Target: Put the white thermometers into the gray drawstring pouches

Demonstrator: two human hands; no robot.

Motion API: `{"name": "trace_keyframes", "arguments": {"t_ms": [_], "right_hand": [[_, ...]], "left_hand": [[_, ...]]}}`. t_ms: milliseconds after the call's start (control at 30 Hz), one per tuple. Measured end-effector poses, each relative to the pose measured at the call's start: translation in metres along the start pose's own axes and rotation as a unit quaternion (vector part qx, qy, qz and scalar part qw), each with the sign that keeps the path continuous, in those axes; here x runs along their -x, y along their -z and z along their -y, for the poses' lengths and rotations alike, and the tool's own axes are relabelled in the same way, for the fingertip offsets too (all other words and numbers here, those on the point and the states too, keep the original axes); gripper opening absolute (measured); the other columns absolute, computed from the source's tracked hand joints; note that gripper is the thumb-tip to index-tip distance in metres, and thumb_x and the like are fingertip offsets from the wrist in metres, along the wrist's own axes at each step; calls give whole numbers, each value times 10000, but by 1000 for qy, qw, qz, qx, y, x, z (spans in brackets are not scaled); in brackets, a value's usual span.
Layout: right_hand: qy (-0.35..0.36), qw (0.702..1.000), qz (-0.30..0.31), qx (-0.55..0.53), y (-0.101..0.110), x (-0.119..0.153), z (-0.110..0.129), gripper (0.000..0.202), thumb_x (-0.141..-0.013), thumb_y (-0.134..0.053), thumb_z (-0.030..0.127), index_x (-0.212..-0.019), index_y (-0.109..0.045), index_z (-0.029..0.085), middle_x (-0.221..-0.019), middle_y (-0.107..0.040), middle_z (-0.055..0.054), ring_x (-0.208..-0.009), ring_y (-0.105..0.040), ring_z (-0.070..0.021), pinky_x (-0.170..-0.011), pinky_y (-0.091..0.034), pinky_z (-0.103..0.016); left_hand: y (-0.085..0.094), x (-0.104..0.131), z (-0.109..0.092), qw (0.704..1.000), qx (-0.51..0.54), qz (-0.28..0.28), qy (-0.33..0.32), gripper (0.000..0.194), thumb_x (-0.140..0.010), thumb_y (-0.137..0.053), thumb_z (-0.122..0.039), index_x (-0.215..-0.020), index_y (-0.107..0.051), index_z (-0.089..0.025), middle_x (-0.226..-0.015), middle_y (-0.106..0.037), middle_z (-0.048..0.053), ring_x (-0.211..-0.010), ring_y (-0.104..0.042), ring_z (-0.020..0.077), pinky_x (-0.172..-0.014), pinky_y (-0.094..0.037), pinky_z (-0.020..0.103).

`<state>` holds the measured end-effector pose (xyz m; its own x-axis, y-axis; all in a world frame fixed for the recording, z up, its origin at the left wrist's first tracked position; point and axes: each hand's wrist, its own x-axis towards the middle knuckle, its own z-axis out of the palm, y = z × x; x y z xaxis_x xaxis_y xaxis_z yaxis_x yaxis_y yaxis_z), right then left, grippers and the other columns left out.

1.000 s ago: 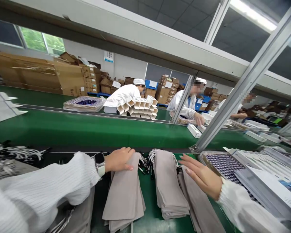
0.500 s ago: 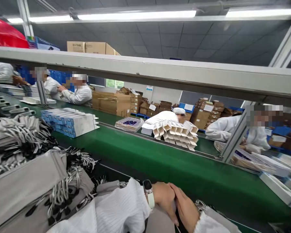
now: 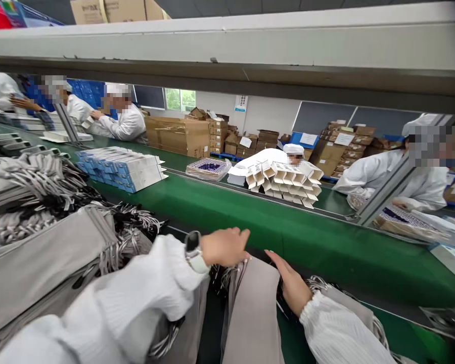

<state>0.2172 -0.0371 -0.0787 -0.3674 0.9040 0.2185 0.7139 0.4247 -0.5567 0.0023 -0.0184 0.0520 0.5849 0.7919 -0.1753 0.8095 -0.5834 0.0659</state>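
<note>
Below me a stack of grey drawstring pouches [image 3: 256, 308] lies lengthwise, with pale cords and black cord ends bunched around its far end. My left hand [image 3: 225, 246], a watch on its wrist, hovers over the far left corner of the stack. Its fingers are loosely bent, with a gap between thumb and index finger and nothing visible in them. Along the far right edge, my right hand [image 3: 290, 283] rests with fingers straight and flat against the pouches. The right hand's lower side is partly hidden.
Heaps of grey pouches [image 3: 49, 268] fill the left side. Beyond runs a green conveyor belt [image 3: 220, 212] bearing blue-and-white boxes [image 3: 125, 169], a tray [image 3: 208, 168] and open white cartons [image 3: 286, 179]. A shelf beam [image 3: 227, 45] crosses overhead. Several people in white work opposite.
My hands, together over the pouch before, are now apart. The left has moved left and away from me, uncovering the pouch top. The view has tilted down.
</note>
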Motion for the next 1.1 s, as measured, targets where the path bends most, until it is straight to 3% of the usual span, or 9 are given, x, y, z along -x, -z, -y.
{"name": "trace_keyframes", "arguments": {"t_ms": [133, 200, 333, 467, 567, 700, 867, 967, 1100], "right_hand": [[-18, 999, -30, 0, -1, 1, -3, 778, -588, -253, -62, -1277, -223, 298, -1303, -326, 9, -1173, -336, -126, -962, -334, -318], [-17, 999, -48, -4, -1, 1, -4, 777, -591, -249, -63, -1281, -210, 293, -1295, -339, 10, -1174, -334, -120, -963, -335, -314], [-1, 998, -68, 1, -2, 1, -6, 741, -608, -249, -50, -1279, -225, 264, -1274, -374, -7, -1168, -343, -119, -966, -331, -318], [1, 997, -69, 21, -1, 3, -3, 698, -644, -243, -35, -1283, -211, 244, -1263, -384, -26, -1174, -333, -120, -968, -324, -325], [-10, 997, -65, 33, 1, 4, 0, 681, -665, -241, -23, -1286, -198, 251, -1252, -397, -24, -1168, -344, -121, -955, -340, -318], [-14, 997, -65, 44, 1, 4, 1, 669, -665, -263, -8, -1280, -217, 249, -1224, -431, -28, -1139, -388, -128, -920, -377, -303], [-23, 997, -58, 49, 1, 4, 3, 639, -681, -257, 4, -1280, -223, 224, -1186, -472, -53, -1103, -433, -137, -864, -423, -289], [-22, 997, -64, 45, -1, 5, 4, 633, -684, -244, 5, -1274, -239, 233, -1194, -465, -48, -1100, -436, -137, -842, -438, -285], [-24, 995, -83, 45, -5, 5, 1, 646, -669, -252, 2, -1268, -257, 242, -1177, -480, -41, -1077, -461, -143, -845, -441, -298]], "left_hand": [[-8, 69, 1, 989, -71, 10, 128, 381, -857, -290, -265, -938, -574, -24, -828, -604, 208, -764, -589, 310, -633, -454, 420], [-37, 96, -14, 976, -96, 24, 195, 407, -811, -414, -318, -1061, -523, -17, -983, -562, 251, -832, -575, 333, -633, -475, 417], [-92, 127, -36, 980, -48, 13, 193, 513, -807, -396, -331, -1226, -355, -38, -1277, -302, 207, -1171, -286, 318, -908, -356, 444], [-92, 150, -29, 994, 41, -21, 103, 455, -846, -305, -262, -1285, -247, -159, -1330, -224, 87, -1210, -226, 226, -958, -322, 375], [-82, 176, -14, 994, 63, -35, 81, 595, -780, -395, -220, -1304, -121, -285, -1361, -134, -8, -1220, -208, 200, -958, -324, 338], [-101, 208, 2, 982, 3, -64, 176, 792, -632, -486, -173, -1314, -91, -248, -1369, -100, 10, -1221, -186, 260, -959, -307, 382], [-136, 218, 11, 962, -9, -102, 255, 517, -789, -343, -218, -1294, -236, -185, -1330, -265, 33, -1179, -315, 209, -942, -338, 312], [-121, 223, 18, 945, 66, -134, 291, 409, -823, -312, -269, -1227, -363, -237, -1213, -462, -6, -1056, -477, 169, -850, -413, 226], [-65, 249, 36, 909, 134, -163, 359, 332, -829, -268, -357, -955, -566, -284, -777, -655, -91, -708, -608, 132, -614, -468, 176]]}}
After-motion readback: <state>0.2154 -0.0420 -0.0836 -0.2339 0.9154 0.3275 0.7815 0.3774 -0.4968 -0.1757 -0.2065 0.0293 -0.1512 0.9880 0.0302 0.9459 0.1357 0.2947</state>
